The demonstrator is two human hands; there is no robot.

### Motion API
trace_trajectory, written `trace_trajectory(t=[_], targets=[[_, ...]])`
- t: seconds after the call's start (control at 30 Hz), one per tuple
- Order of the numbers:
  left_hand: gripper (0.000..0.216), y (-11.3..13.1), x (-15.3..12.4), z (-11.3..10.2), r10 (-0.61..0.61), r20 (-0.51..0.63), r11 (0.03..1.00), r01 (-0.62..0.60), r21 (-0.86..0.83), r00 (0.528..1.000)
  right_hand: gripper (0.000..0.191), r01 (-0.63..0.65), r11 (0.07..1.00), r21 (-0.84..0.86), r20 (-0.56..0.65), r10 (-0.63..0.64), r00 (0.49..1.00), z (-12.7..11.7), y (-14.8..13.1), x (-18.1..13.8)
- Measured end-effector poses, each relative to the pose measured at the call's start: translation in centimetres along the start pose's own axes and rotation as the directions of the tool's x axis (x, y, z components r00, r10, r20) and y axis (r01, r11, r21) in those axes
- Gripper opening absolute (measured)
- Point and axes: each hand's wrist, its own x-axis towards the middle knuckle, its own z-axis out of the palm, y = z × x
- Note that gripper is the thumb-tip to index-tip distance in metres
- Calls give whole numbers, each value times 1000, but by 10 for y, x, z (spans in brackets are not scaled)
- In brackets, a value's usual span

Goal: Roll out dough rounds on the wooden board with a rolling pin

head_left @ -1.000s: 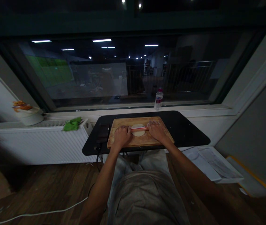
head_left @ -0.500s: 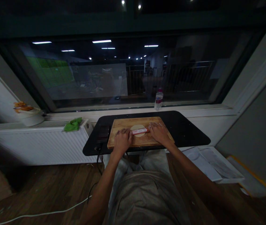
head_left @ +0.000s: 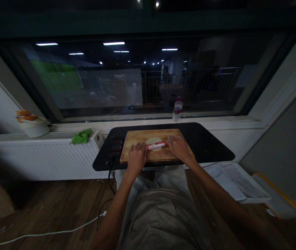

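Dough disc (head_left: 154, 141) lies flat under slim roller (head_left: 157, 146) on wooden board (head_left: 137, 136).

No words or numbers can be read. The red and white roller (head_left: 157, 146) in the middle of the frame has marks, but they are too small and blurry. The label on the water bottle (head_left: 177, 109) above it is too small too.

Over the last second the red-and-white roller (head_left: 157, 146) has rolled toward the person. It lay across the far part of the dough disc (head_left: 154, 140) and now lies over its near edge, baring the far side. The left hand (head_left: 137, 156) and the right hand (head_left: 179, 148) have drawn back with it along the wooden board (head_left: 137, 136). The roller now sits slightly tilted, right end farther away.
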Motion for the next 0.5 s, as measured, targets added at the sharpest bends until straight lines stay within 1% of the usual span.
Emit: trace_trajectory(t=[0.1,0.2,0.33,0.5], targets=[[43,-4,9,2,-5,-1,1000,5,-5,1000,58,27,1000,-14,16,-27,1000,0,-1,7],[43,-9,20,5,-15,-4,1000,15,-5,1000,59,40,998,-47,62,-37,997,1,-3,19],[48,-15,37,6,-51,12,998,51,34,999,61,8,995,-99,107,3,994,2,-8,36],[52,-22,59,6,-77,36,993,73,92,996,59,-34,995,-99,131,46,990,4,-12,56]])
